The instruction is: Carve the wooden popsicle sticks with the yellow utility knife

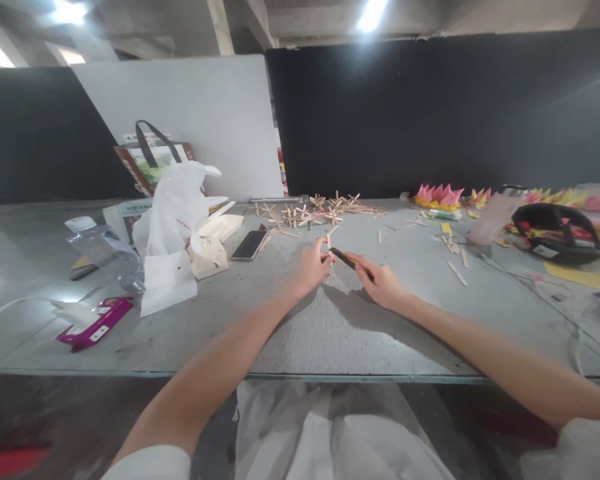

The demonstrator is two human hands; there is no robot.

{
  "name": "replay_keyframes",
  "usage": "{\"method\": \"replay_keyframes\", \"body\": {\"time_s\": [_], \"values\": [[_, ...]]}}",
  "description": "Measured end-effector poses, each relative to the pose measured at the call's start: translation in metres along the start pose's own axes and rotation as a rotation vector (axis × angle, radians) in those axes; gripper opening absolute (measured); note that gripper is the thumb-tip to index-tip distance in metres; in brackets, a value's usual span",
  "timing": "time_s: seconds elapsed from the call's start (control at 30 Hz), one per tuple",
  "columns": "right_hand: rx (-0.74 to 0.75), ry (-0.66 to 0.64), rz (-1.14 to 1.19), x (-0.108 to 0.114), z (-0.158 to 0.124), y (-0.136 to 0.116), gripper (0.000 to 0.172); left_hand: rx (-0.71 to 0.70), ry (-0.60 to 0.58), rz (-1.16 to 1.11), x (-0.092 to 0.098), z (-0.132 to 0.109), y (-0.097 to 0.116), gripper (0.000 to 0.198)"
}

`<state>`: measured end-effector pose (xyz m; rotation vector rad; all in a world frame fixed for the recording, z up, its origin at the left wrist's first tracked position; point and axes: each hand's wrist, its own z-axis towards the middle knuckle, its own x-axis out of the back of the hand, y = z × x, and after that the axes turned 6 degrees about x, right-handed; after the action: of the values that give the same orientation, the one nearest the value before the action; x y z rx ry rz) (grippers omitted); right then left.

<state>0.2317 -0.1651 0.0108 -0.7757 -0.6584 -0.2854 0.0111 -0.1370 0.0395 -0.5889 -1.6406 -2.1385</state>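
Observation:
My left hand (314, 268) pinches a small piece of joined wooden craft sticks (331, 235) above the middle of the table. My right hand (381, 285) is wrapped round a utility knife (347, 259) with a black and yellow body. The knife's front end points left and meets or nearly meets the sticks by my left fingertips; whether it touches them I cannot tell. Behind my hands lies a pile of wooden sticks (300, 215), some joined into crossed shapes. A few loose sticks (457, 273) are to the right of my right hand.
On the left are a phone (250, 245), white plastic bag (173, 207), clear bottle (105, 250) and purple power strip (95, 325). At right are pink paper lotuses (439, 196), a glue stick (445, 215), a tumbler (495, 217), black headphones (557, 233) and cables.

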Motion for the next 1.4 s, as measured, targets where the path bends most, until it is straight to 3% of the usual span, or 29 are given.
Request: {"method": "replay_keyframes", "body": {"time_s": [0.67,1.4], "values": [[0.017,0.027,0.084,-0.001,0.002,0.003,0.052,-0.071,-0.036,-0.296,-0.004,0.008,-0.017,0.032],[0.016,-0.016,0.095,-0.005,0.001,0.011,0.053,-0.025,-0.002,-0.276,-0.011,0.010,-0.026,0.032]]}}
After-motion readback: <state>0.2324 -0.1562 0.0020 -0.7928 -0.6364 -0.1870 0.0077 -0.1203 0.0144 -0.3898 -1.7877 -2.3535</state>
